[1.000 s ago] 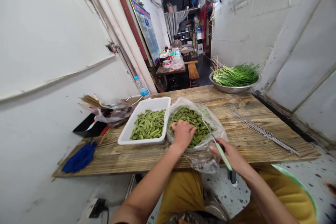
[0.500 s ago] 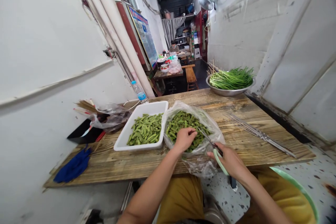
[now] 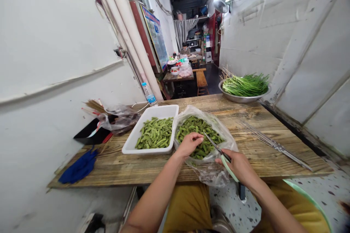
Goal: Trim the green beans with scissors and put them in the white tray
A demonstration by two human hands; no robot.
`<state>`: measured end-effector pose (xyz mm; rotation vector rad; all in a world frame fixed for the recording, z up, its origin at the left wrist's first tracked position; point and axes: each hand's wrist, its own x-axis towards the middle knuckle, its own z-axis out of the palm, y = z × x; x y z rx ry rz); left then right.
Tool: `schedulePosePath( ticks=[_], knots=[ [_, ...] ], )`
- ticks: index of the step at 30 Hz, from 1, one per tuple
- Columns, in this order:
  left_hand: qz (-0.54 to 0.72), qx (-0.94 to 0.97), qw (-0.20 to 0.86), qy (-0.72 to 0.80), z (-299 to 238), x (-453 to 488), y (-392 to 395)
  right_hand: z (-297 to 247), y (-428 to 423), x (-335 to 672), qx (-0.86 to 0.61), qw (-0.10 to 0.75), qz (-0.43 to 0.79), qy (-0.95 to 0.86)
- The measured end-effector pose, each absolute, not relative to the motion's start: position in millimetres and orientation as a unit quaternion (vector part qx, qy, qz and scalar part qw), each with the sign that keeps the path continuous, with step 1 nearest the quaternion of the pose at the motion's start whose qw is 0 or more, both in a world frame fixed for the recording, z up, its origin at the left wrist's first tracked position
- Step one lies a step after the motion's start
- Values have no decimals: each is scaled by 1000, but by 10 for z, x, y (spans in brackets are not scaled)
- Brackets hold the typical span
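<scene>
Green edamame pods [image 3: 197,125] fill an open clear plastic bag [image 3: 229,136] on the wooden table. Over the bag, my left hand [image 3: 190,143] is closed in a pinch; what lies between thumb and fingers is too small to make out. My right hand [image 3: 239,165] grips scissors [image 3: 225,164] with pale green handles, their blades pointing up and left toward my left fingertips. Left of the bag, touching it, stands a white plastic tray [image 3: 131,145] with more pods [image 3: 155,133] in it.
Thin metal skewers [image 3: 277,145] lie on the right of the table [image 3: 131,171]. A steel bowl [image 3: 244,99] of green stalks stands at the back right. Water bottle [image 3: 150,95], black box [image 3: 91,134] and blue cloth [image 3: 78,167] are leftward. A person [image 3: 185,49] sits far back.
The view has shifted slightly, so the scene sits a little further right. The scissors' blades lie closer to my left fingertips. Both hands stay over the bag.
</scene>
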<state>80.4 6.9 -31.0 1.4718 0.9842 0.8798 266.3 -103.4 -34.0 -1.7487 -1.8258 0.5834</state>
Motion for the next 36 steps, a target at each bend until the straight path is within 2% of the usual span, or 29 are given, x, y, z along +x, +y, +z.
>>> schedulePosePath(
  ticks=[3,6,8,15,23,36],
  knots=[
    [413,509,636,408,-317,791,65,-340,-1034,2662,-661,256,229,-667],
    [392,404,744,359,-260,796,36,-348,-1059,2646,-657,262,236,-666],
    [387,370,776,333,-216,811,15,-359,-1081,2630,-659,276,228,-662],
    [456,330,741,366,-232,898,-14,-387,-1125,2566,-676,310,191,-640],
    [411,293,799,328,-206,946,-157,-350,-1124,2497,-665,317,187,-649],
    [416,282,810,302,-230,1001,-287,-370,-1109,2454,-651,352,201,-641]
  ],
)
